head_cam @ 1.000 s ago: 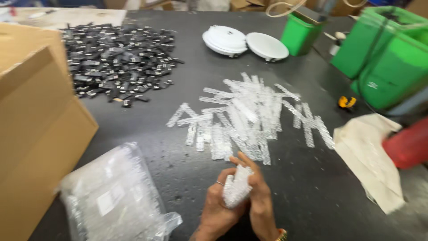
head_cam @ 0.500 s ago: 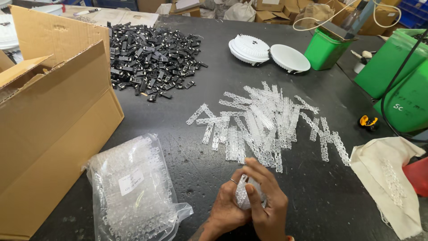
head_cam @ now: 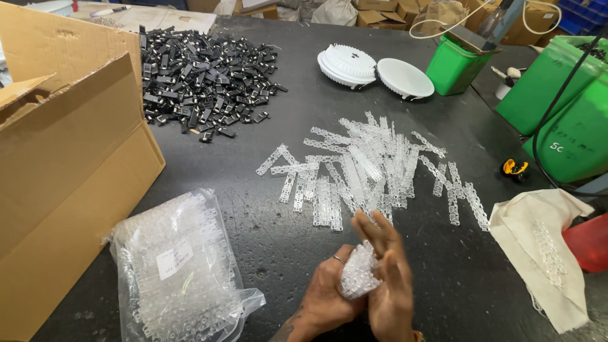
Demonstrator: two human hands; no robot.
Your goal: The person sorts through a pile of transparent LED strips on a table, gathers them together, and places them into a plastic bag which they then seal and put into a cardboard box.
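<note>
Near the table's front edge, my left hand (head_cam: 326,294) and my right hand (head_cam: 387,282) are closed together around a small bundle of clear plastic strips (head_cam: 356,273). A ring shows on a left finger. Just beyond the hands, a loose heap of the same clear studded strips (head_cam: 367,168) spreads over the dark table (head_cam: 253,126). A clear plastic bag (head_cam: 180,269) packed with more strips lies to the left of my hands.
An open cardboard box (head_cam: 63,171) fills the left side. A pile of small black clips (head_cam: 202,79) lies at the back, beside two white round lamp housings (head_cam: 373,69). Green bins (head_cam: 557,114) stand at right. A white cloth (head_cam: 544,253) lies front right.
The view has shifted. My hands stay at the front edge on the bundle, and the right hand's fingers have spread over it.
</note>
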